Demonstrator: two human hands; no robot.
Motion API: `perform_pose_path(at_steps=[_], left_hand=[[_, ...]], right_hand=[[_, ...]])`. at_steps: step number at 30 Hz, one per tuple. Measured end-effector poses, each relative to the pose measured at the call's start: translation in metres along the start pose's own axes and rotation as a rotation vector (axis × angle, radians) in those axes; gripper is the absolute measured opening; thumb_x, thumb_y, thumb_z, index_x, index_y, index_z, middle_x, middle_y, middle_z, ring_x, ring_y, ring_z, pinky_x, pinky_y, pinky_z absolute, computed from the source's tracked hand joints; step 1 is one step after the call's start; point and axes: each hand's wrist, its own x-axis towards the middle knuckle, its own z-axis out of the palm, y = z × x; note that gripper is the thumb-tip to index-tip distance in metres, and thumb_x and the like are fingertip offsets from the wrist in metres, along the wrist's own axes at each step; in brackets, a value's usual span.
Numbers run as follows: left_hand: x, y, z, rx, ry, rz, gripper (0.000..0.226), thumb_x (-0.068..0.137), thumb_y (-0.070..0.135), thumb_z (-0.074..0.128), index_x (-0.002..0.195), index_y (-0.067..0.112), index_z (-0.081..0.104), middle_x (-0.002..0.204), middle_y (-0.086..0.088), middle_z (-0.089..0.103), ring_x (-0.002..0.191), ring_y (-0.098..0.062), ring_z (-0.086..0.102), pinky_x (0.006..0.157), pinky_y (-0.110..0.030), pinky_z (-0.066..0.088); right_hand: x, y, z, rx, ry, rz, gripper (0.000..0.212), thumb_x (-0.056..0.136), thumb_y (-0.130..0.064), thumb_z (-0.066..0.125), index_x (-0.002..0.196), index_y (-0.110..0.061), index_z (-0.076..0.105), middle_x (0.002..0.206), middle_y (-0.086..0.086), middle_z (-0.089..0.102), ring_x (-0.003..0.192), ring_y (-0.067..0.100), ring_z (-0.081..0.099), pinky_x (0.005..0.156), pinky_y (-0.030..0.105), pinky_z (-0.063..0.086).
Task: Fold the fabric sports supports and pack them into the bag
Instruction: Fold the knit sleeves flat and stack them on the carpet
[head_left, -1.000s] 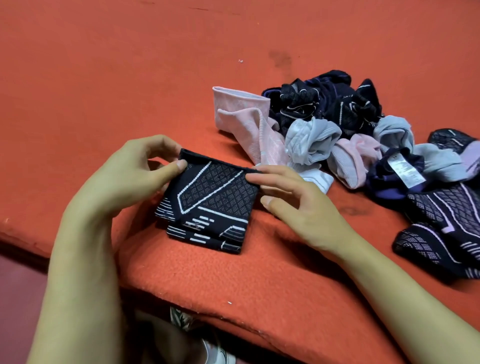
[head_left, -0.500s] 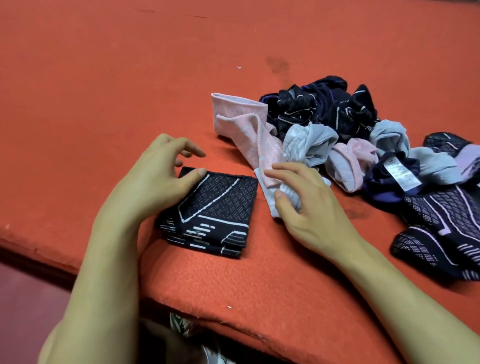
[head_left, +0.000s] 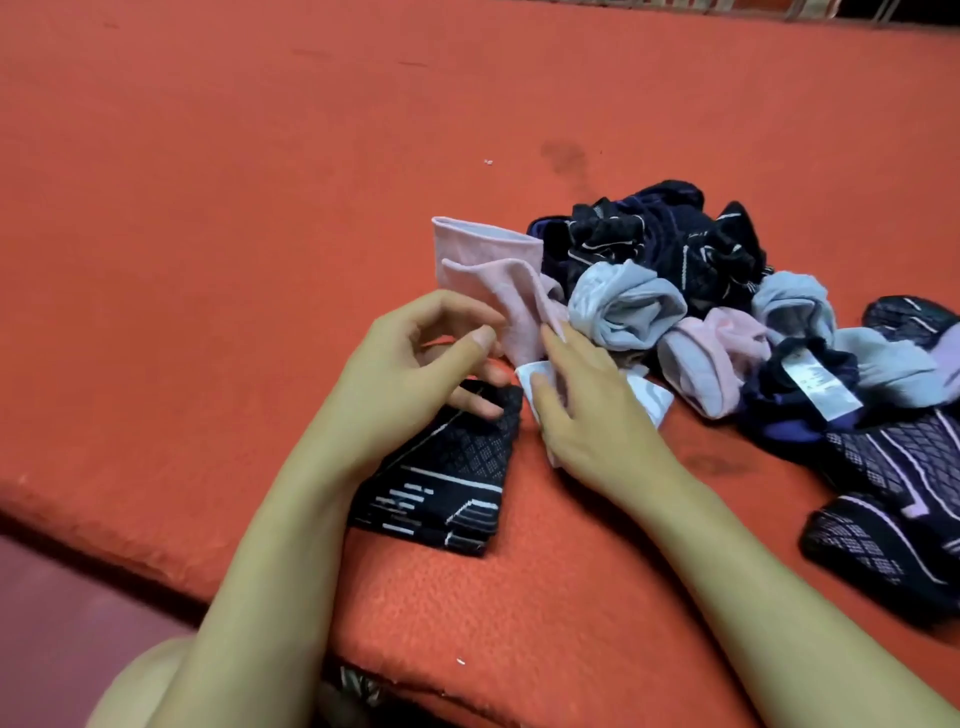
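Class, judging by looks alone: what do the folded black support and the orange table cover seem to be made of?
Folded black support: apparently stretchy knit fabric, matte, with a woven-in white diamond grid and stripes. Orange table cover: seemingly felt or fleece, matte and fuzzy, its surface pilled and its front edge soft and rounded.

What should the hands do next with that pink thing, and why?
Probably pull the pink support clear of the pile and lay it flat for folding. The right hand already grips it, the left hand is beside it, and the black support lies folded.
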Motion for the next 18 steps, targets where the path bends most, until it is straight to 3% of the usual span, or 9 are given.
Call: perform_pose_path(at_steps=[2, 3, 5, 9, 12, 15, 18], left_hand=[[0.003, -0.008, 0.002, -0.004, -0.013, -0.145, 0.018, 0.105, 0.007, 0.057, 0.122, 0.001, 0.061, 0.105, -0.013, 0.072, 0.081, -0.017, 0.074, 0.064, -0.031, 0.063], [0.005, -0.01, 0.001, 0.005, -0.022, -0.207, 0.022, 0.106, 0.011, 0.056, 0.125, 0.0, 0.059, 0.113, -0.017, 0.071, 0.082, -0.016, 0.074, 0.065, -0.03, 0.063], [0.006, -0.011, 0.002, 0.026, -0.052, -0.258, 0.028, 0.108, 0.016, 0.054, 0.132, 0.002, 0.058, 0.123, -0.018, 0.07, 0.085, -0.015, 0.075, 0.066, -0.028, 0.062], [0.008, -0.005, 0.003, -0.021, -0.09, -0.242, 0.04, 0.103, 0.035, 0.057, 0.138, 0.016, 0.059, 0.131, 0.0, 0.071, 0.101, -0.024, 0.076, 0.073, -0.032, 0.063], [0.009, 0.0, 0.002, -0.255, -0.123, -0.31, 0.063, 0.092, 0.054, 0.052, 0.14, 0.014, 0.058, 0.131, -0.009, 0.072, 0.112, -0.031, 0.074, 0.079, -0.039, 0.064], [0.009, 0.005, -0.003, -0.405, -0.173, -0.387, 0.083, 0.088, 0.074, 0.035, 0.147, 0.019, 0.055, 0.135, -0.015, 0.069, 0.121, -0.033, 0.07, 0.085, -0.046, 0.064], [0.007, 0.005, -0.007, -0.519, -0.161, -0.417, 0.084, 0.095, 0.073, 0.035, 0.148, 0.011, 0.055, 0.136, -0.019, 0.068, 0.124, -0.035, 0.067, 0.095, -0.054, 0.059]], right_hand=[[-0.002, 0.008, -0.005, 0.143, 0.201, -0.037, 0.04, 0.098, -0.012, 0.053, 0.137, -0.007, 0.063, 0.141, -0.005, 0.059, 0.131, 0.002, 0.05, 0.113, 0.011, 0.031], [-0.001, 0.009, -0.011, 0.214, 0.274, -0.032, 0.037, 0.096, -0.008, 0.056, 0.131, -0.01, 0.067, 0.132, -0.01, 0.063, 0.124, -0.004, 0.054, 0.109, 0.008, 0.034], [-0.001, 0.006, -0.024, 0.379, 0.343, -0.023, 0.031, 0.094, -0.007, 0.058, 0.119, -0.019, 0.07, 0.119, -0.016, 0.069, 0.115, -0.007, 0.062, 0.104, 0.013, 0.043], [-0.005, 0.003, -0.043, 0.587, 0.364, -0.03, 0.018, 0.093, -0.002, 0.065, 0.104, -0.017, 0.068, 0.102, -0.015, 0.069, 0.1, -0.006, 0.064, 0.095, 0.015, 0.046], [-0.008, 0.004, -0.047, 0.631, 0.308, -0.052, 0.018, 0.092, -0.003, 0.069, 0.101, -0.016, 0.061, 0.098, -0.014, 0.064, 0.096, -0.003, 0.06, 0.093, 0.017, 0.044], [-0.011, 0.003, -0.052, 0.712, 0.163, -0.11, 0.04, 0.09, -0.003, 0.075, 0.125, -0.009, 0.059, 0.121, 0.001, 0.068, 0.108, 0.006, 0.064, 0.098, 0.023, 0.05], [-0.013, 0.005, -0.058, 0.623, -0.052, -0.224, 0.044, 0.087, -0.003, 0.078, 0.129, -0.013, 0.07, 0.123, -0.006, 0.073, 0.12, 0.008, 0.063, 0.104, 0.027, 0.047]])
